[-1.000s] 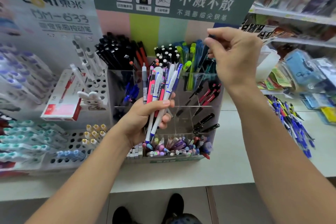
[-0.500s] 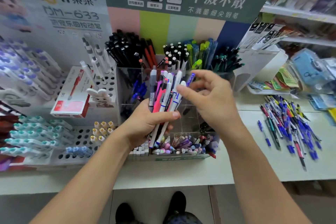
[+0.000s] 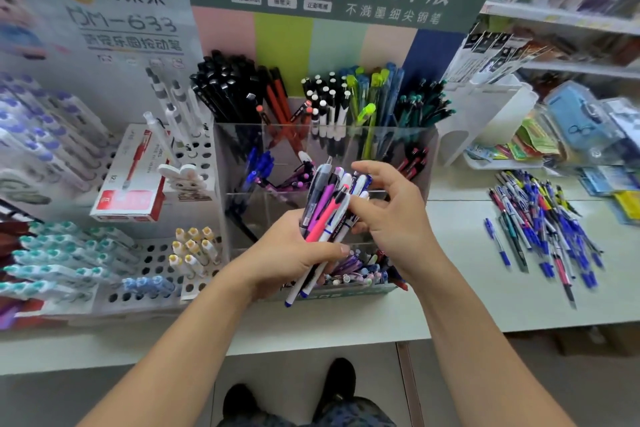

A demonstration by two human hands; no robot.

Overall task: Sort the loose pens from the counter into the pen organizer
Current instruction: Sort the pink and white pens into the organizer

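Pens fill our head view from edge to edge. Our left hand [image 3: 294,253] grips a bundle of pens [image 3: 327,215] in front of the clear pen organizer [image 3: 429,163], fingers and thumb curled round the lower half of the barrels; the caps fan upward and the tips poke out below the palm, over the organizer's front tray. We see a pink pen [image 3: 325,218], a grey one and several white-and-blue ones in that bundle.

Our right hand [image 3: 391,215] comes in from the right and meets the top of the same bundle. Its fingers are curled, the thumb pressing against the bundle's near side and the fingertips [image 3: 360,168] arched over the caps, so this grip is closed on the pens' upper ends; we cannot tell which single pen it pinches.

Behind both hands the organizer's rear compartments hold black pens, orange ones, white-capped ones, green and teal ones, standing tilted. Well to the right of our hands, on the pale worktop [image 3: 467,288], lies the pile of loose pens [image 3: 543,222], mostly blue and white, spread apart from the organizer. To the left stands a red-and-white box [image 3: 131,180] on a white display rack [image 3: 145,284].
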